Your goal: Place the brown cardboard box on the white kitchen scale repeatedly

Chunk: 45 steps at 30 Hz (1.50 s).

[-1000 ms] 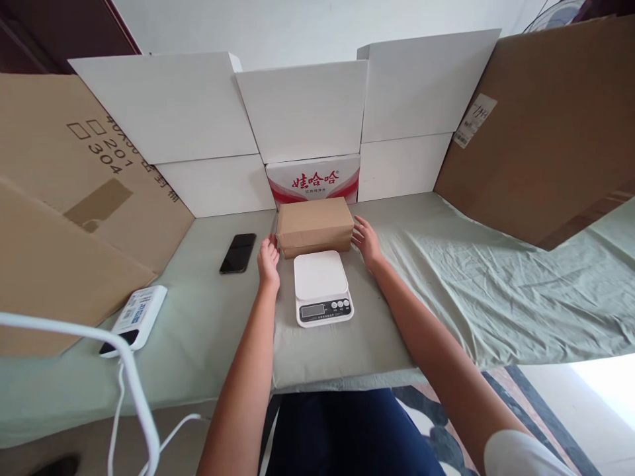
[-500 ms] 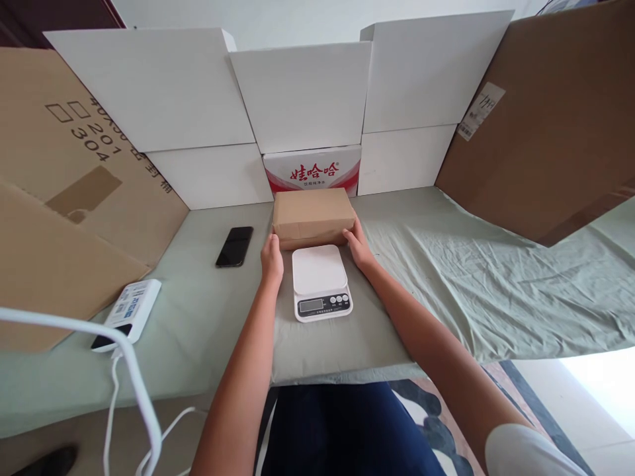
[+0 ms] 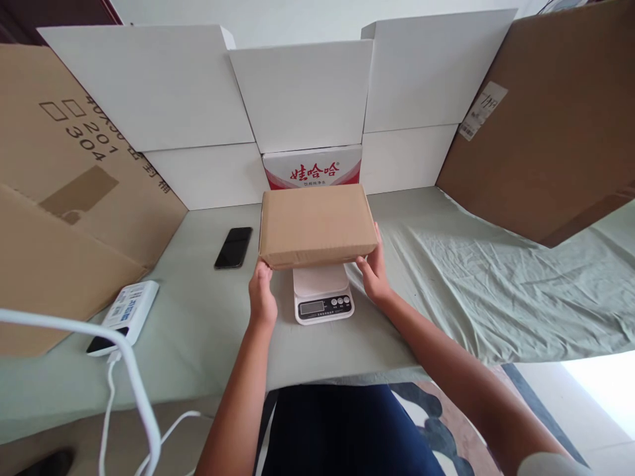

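A brown cardboard box (image 3: 316, 223) hangs in the air above a small white kitchen scale (image 3: 322, 295). My left hand (image 3: 261, 297) grips the box's near left corner from below. My right hand (image 3: 374, 272) holds its near right corner. The box hides most of the scale's white platform; the scale's display and buttons show below the box. The scale sits on a pale green cloth (image 3: 446, 277) covering the table.
A black phone (image 3: 233, 247) lies left of the box. A white power bank (image 3: 125, 317) with a white cable (image 3: 126, 377) lies at the near left. White cartons (image 3: 302, 92), a red-printed carton (image 3: 312, 168) and big brown cardboard sheets (image 3: 546, 125) wall the table.
Both hands closed on the box's sides, lifted it off the table and brought it toward me, over the scale. The scale and the phone stayed where they were.
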Each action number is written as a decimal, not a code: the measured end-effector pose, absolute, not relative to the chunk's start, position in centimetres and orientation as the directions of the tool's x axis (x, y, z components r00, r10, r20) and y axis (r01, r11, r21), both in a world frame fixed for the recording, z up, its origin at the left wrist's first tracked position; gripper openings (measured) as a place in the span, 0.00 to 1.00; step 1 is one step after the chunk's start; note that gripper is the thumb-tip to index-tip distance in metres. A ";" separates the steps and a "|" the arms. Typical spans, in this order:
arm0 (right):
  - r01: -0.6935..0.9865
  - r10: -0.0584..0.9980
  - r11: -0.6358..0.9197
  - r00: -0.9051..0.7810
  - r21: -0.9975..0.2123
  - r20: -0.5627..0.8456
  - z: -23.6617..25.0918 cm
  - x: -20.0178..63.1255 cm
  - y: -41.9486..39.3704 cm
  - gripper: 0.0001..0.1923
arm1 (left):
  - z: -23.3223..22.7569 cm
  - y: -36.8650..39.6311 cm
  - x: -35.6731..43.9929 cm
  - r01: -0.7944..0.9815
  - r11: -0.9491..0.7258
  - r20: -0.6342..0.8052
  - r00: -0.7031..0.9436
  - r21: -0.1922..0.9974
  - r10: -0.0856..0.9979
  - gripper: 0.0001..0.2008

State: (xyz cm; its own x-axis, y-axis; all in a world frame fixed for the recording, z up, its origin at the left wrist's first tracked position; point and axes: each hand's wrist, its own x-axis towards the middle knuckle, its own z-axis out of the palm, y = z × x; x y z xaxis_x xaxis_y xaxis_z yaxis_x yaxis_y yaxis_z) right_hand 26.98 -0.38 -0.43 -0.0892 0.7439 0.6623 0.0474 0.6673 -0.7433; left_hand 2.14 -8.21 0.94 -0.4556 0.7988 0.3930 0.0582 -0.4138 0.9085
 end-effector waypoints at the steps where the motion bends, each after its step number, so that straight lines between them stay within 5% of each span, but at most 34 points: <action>1: 0.049 0.744 0.667 -0.103 -0.744 0.660 -0.8 27.5 -1.3 0.42 | 0.6 -9.5 2.4 0.042 -0.407 0.382 -0.448 0.912 0.808 0.36; 18: 0.085 0.847 0.531 -0.084 -0.843 0.525 -2.4 29.2 -4.8 0.38 | -0.7 -14.5 4.4 -0.013 -0.256 0.221 -0.467 0.966 0.856 0.44; 30: 0.064 0.844 0.536 -0.038 -0.842 0.535 -1.5 29.4 -4.6 0.34 | -0.8 -14.5 3.9 0.002 -0.281 0.250 -0.459 0.960 0.853 0.44; 36: 0.004 0.856 0.516 0.041 -0.857 0.515 -0.5 29.8 -4.2 0.38 | -0.4 -14.9 3.4 0.007 -0.418 0.362 -0.512 0.909 0.779 0.36; 45: 0.082 0.833 0.554 -0.044 -0.829 0.552 -0.5 29.8 -4.5 0.38 | -0.6 -14.7 3.5 0.049 -0.368 0.337 -0.528 0.928 0.780 0.39</action>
